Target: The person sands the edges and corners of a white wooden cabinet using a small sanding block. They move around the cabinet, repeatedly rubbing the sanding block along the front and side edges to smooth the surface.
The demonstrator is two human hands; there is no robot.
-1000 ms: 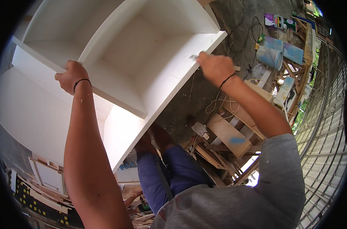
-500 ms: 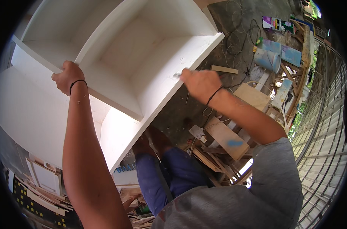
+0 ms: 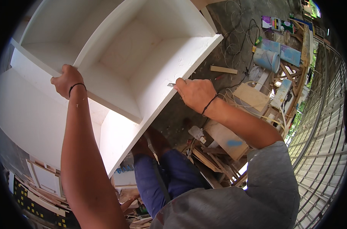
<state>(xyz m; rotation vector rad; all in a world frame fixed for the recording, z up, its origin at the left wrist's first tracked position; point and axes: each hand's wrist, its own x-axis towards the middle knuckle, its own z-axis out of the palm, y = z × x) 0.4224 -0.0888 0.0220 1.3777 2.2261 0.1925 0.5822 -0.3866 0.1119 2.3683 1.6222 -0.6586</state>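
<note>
A white cabinet (image 3: 122,108) with open compartments fills the upper left of the view. My left hand (image 3: 68,81) is closed around the front edge of one of its boards, where a divider meets it. In my right hand (image 3: 196,95) is a small flat metal blade (image 3: 171,84), pinched between thumb and fingers. Its tip lies against the inner face of the cabinet's right side panel, close to the front edge. Rough marks show on the white surface just beyond the blade. The rest of the blade is hidden by my fingers.
To the right stand a blue-stained bucket (image 3: 266,60), several cans (image 3: 271,23) and loose boards (image 3: 251,96). A wood strip (image 3: 224,69) and loose cables (image 3: 253,28) lie on the dark floor. A wire-mesh barrier (image 3: 322,126) runs along the far right. Scrap wood (image 3: 43,200) is piled at lower left.
My right hand has moved down and left along the side panel with the blade. My left hand keeps its grip on the cabinet in nearly the same place.
</note>
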